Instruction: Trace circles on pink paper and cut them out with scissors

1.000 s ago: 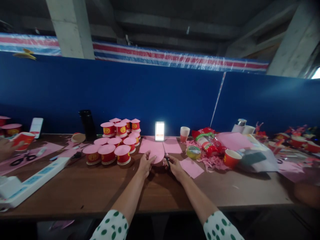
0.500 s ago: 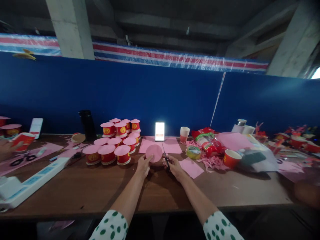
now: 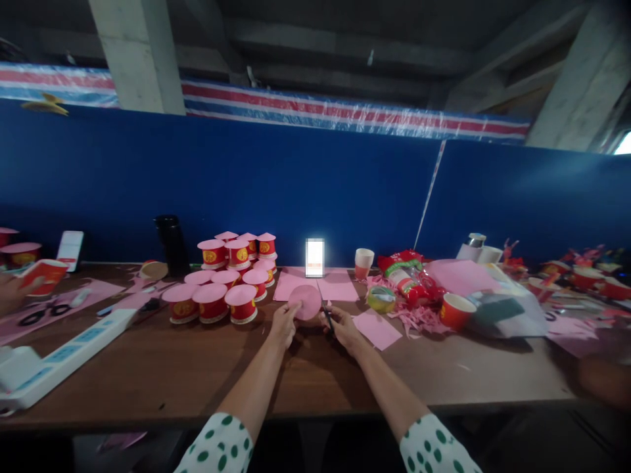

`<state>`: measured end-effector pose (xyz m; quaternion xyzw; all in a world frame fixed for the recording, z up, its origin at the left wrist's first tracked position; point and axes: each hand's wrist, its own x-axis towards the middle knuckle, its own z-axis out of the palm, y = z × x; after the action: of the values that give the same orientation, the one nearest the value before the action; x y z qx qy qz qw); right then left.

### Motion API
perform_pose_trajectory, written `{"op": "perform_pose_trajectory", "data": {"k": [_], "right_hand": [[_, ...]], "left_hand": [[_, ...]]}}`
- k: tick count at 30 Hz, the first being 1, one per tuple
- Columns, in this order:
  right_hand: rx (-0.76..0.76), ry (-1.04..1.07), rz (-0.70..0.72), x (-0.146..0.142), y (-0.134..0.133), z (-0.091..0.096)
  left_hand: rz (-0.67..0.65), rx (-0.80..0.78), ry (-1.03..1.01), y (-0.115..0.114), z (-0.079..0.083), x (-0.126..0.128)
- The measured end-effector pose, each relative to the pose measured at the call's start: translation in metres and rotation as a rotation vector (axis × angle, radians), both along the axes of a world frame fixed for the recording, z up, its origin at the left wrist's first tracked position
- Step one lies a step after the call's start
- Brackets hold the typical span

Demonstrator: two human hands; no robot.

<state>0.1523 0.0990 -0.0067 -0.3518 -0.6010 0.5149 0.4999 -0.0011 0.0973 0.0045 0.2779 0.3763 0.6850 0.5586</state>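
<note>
My left hand (image 3: 284,324) pinches the left edge of a round pink paper disc (image 3: 305,303), held above the table. In my right hand (image 3: 344,328) is a pair of dark scissors (image 3: 327,315), its blades pointing up and away beside the disc's right edge. Whether the blades touch the paper I cannot tell. Behind the disc, pink paper sheets (image 3: 340,285) lie flat in front of a bright phone (image 3: 315,258) that stands upright. A square of pink paper (image 3: 378,330) rests just right of my right hand.
Several red cups with pink paper tops (image 3: 211,302) stand to the left, by a black bottle (image 3: 172,244). A white power strip (image 3: 73,355) crosses the table's left side. To the right are tape (image 3: 381,299), a red cup (image 3: 457,311) and paper shreds (image 3: 420,318). Another person's hand (image 3: 14,293) holds a cup.
The disc has shifted very slightly to the right between my hands. My grip on the disc and the scissors looks the same, and the view has tilted a touch.
</note>
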Motion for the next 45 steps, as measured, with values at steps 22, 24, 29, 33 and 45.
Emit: {"op": "perform_pose_trajectory", "data": {"k": [22,24,29,33,45], "right_hand": [[0.002,0.027,0.034,-0.0001,0.0005,-0.0009],[0.003,0.02,0.022,-0.0002,0.0007,-0.0012],[-0.003,0.009,0.012,-0.0001,0.0021,-0.0034],[0.009,-0.003,0.019,0.0005,0.0042,-0.0062],[-0.009,-0.001,0.016,0.0,0.0005,-0.0016]], "left_hand": [[-0.016,0.015,-0.021,0.0035,-0.0032,-0.0012],[-0.019,0.012,-0.017,0.004,-0.0038,-0.0015],[-0.015,-0.01,-0.025,0.0039,-0.0033,-0.0014],[-0.013,-0.014,-0.013,0.0026,-0.002,-0.0013],[0.002,0.006,-0.005,0.008,-0.0087,-0.0026]]}}
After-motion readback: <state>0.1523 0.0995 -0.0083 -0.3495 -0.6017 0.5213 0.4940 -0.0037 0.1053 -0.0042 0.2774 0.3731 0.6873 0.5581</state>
